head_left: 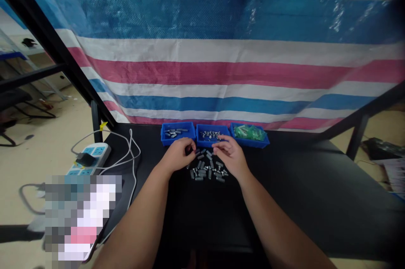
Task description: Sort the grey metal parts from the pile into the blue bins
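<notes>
On the black table lies a loose pile of small grey metal cylinders and screws (202,172). My left hand (181,153) is at the pile's upper left, fingers curled with thumb and fingertips close together; what they hold, if anything, is too small to make out. At the upper right of the pile is my right hand (230,155), its fingers apart and nothing visible between them. Behind the hands stand three blue trays: the left tray (177,126) has metal cylinders, the middle tray (212,127) has small screws, and the right tray (253,143) has green plastic packets.
A white power strip (100,150) with a black plug and white cables (134,176) lies on the table's left side. A pixelated object lies nearer, at lower left. A striped plastic sheet (202,72) hangs behind the table, between black frame bars.
</notes>
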{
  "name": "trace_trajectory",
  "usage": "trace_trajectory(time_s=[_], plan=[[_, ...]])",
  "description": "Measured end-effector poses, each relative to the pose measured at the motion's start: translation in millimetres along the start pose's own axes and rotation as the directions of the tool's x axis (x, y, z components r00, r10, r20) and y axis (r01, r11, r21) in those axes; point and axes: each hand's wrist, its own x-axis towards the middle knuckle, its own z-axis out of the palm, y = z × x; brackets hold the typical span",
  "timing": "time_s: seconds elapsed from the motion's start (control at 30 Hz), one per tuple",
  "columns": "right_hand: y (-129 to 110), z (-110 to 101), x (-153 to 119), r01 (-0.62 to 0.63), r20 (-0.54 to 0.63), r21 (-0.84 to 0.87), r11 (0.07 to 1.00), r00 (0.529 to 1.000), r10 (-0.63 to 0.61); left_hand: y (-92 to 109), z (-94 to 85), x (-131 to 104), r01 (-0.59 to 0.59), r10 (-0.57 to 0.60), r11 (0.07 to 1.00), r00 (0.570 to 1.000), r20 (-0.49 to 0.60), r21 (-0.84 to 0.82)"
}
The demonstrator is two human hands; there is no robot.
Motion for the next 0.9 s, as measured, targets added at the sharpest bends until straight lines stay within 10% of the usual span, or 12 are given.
trace_trajectory(time_s=[0.23, 0.9], plan=[[-26, 21, -18, 0.400, 0.487, -0.501, 0.767, 0.864, -0.133, 0, 6.4, -1, 0.132, -0.132, 0.991, 0.991, 0.001, 0.015], [-26, 39, -20, 0.475, 0.562, -0.448, 0.758, 0.809, -0.174, -18, 31.5, -5, 0.192, -0.203, 0.978, 0.964, -0.171, -0.079]])
